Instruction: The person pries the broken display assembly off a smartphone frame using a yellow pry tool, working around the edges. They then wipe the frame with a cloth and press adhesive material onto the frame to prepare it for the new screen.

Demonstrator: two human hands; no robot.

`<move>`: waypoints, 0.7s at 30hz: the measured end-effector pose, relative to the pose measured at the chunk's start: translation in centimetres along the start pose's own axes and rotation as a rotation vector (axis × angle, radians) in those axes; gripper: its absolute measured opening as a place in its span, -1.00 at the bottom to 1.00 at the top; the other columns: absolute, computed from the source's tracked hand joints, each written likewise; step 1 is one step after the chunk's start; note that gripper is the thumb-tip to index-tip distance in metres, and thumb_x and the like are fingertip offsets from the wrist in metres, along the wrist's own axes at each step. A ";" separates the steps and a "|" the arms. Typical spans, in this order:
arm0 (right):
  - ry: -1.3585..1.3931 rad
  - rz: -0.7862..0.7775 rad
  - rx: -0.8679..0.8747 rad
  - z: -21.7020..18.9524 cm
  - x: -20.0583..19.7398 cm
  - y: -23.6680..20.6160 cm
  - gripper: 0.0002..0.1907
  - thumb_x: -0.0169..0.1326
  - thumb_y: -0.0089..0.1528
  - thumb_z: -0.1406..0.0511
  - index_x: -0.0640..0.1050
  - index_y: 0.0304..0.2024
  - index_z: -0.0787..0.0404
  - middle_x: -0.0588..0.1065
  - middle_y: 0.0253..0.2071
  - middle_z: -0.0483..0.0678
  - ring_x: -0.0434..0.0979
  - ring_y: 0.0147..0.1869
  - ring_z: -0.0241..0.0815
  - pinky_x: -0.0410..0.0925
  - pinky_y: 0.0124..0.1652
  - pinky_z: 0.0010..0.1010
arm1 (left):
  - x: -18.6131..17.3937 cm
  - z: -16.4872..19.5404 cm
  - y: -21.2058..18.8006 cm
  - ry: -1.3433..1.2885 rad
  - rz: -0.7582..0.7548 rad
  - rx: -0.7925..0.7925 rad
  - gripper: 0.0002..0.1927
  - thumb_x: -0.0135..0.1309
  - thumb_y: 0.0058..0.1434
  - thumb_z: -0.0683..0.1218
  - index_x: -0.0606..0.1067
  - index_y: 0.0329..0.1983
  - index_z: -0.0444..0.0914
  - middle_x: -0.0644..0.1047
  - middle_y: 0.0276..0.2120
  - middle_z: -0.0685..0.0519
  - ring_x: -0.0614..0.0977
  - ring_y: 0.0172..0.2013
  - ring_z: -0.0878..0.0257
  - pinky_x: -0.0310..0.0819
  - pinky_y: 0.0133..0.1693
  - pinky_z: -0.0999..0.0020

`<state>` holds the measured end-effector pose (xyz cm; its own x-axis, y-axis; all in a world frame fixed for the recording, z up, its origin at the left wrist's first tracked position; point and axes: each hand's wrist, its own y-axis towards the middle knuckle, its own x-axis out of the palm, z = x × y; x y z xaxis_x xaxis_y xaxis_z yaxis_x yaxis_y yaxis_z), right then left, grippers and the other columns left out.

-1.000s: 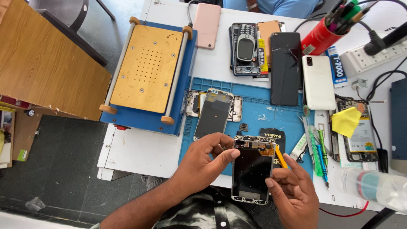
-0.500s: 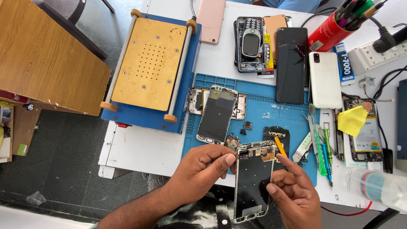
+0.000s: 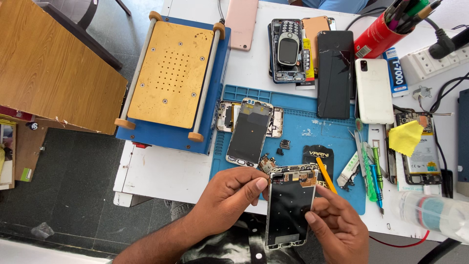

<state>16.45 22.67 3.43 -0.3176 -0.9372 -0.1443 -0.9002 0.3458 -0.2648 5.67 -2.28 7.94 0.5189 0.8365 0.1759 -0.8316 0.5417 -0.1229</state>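
- Opened phone frame sits at lower centre of the frame, long axis upright, overhanging the near edge of the blue work mat.
- My left hand pinches its upper left edge, thumb and fingers closed on the rim near the exposed board.
- My right hand closes on its right edge, and an orange pry tool sticks up from that hand; how the fingers hold the tool I cannot tell.
- Judgement: work goes best with the frame held flat and steady from both sides, the tool tip slid shallow along the seam, no levering against the board at the top.
- Loose small parts lie on the mat just above the frame; keep the wrists off them.
- Labels: red cylindrical tool pot at upper right, white patch low on its side.
- White-and-blue glue tube just right of the pot, lying lengthwise.
- Yellow cloth at right, over a battery with a pale printed label.
- Black oval-topped pouch with pale lettering on the mat, touching the frame's top.
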 end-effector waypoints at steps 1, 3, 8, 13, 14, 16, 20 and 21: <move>-0.054 0.037 -0.008 0.0 0.1 -0.2 -0.39 0.20 0.13 0.51 0.47 0.26 0.39 0.64 -0.21 0.16 0.69 -0.14 -0.16 0.54 -0.18 -0.38 | 0.0 0.1 0.0 0.000 -0.004 0.007 -0.62 -0.06 0.50 0.04 0.60 -0.14 -0.34 0.61 -0.37 0.07 0.55 -0.40 0.40 0.50 -0.36 0.49; -0.162 0.110 -0.024 0.1 0.4 -0.6 -0.42 0.21 0.13 0.51 0.48 0.24 0.37 0.63 -0.19 0.16 0.68 -0.12 -0.16 0.55 -0.16 -0.35 | 0.0 0.4 0.0 0.078 0.032 0.096 -0.65 0.01 0.46 0.05 0.57 -0.02 -0.34 0.58 -0.38 0.05 0.54 -0.37 0.41 0.47 -0.33 0.51; -0.147 0.052 -0.221 0.4 1.3 -1.2 -0.50 0.19 0.17 0.50 0.50 0.20 0.36 0.63 -0.14 0.17 0.67 0.01 -0.15 0.54 -0.01 -0.35 | 0.6 0.7 1.0 0.228 0.090 0.035 -0.58 0.19 0.30 0.00 0.51 0.11 -0.36 0.55 -0.41 0.01 0.50 -0.41 0.39 0.44 -0.39 0.48; -0.176 0.070 -0.203 0.6 1.1 -1.1 -0.51 0.21 0.18 0.47 0.52 0.18 0.34 0.64 -0.15 0.15 0.68 -0.02 -0.17 0.52 -0.05 -0.39 | 0.8 0.1 1.5 0.054 0.060 -0.033 -0.68 0.08 0.42 -0.07 0.54 0.10 -0.39 0.66 -0.34 0.05 0.60 -0.30 0.44 0.49 -0.28 0.53; -0.197 0.085 -0.171 0.6 1.0 -1.1 -0.51 0.21 0.17 0.46 0.53 0.18 0.33 0.65 -0.15 0.14 0.68 -0.05 -0.18 0.53 -0.09 -0.39 | 0.9 -0.1 1.4 0.026 0.058 -0.051 -0.67 0.07 0.42 -0.08 0.53 0.12 -0.39 0.67 -0.32 0.03 0.60 -0.29 0.44 0.50 -0.28 0.53; -0.215 0.102 -0.147 0.6 0.8 -1.1 -0.51 0.22 0.17 0.45 0.54 0.17 0.31 0.65 -0.16 0.12 0.69 -0.07 -0.20 0.53 -0.12 -0.41 | 1.0 -0.3 1.2 -0.029 0.060 -0.084 -0.65 0.06 0.40 -0.10 0.51 0.16 -0.39 0.68 -0.28 -0.01 0.61 -0.28 0.44 0.52 -0.28 0.53; -0.218 0.095 -0.165 0.6 0.7 -1.0 -0.52 0.22 0.18 0.43 0.53 0.17 0.30 0.65 -0.16 0.09 0.70 -0.06 -0.23 0.55 -0.11 -0.44 | 0.8 -0.2 0.9 -0.003 0.042 -0.024 -0.65 0.02 0.41 -0.14 0.48 0.20 -0.40 0.70 -0.22 -0.06 0.66 -0.21 0.41 0.61 -0.20 0.51; -0.223 0.088 -0.163 0.6 0.7 -1.0 -0.52 0.21 0.18 0.43 0.53 0.17 0.30 0.65 -0.16 0.09 0.70 -0.06 -0.23 0.56 -0.11 -0.45 | 0.7 -0.1 0.8 -0.036 0.038 -0.047 -0.64 0.00 0.40 -0.15 0.47 0.21 -0.40 0.69 -0.22 -0.07 0.66 -0.21 0.40 0.61 -0.22 0.51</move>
<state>17.27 21.70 2.98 -0.3398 -0.8643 -0.3708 -0.9137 0.3968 -0.0877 5.38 -1.21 7.85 0.4787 0.8537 0.2051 -0.8401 0.5132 -0.1757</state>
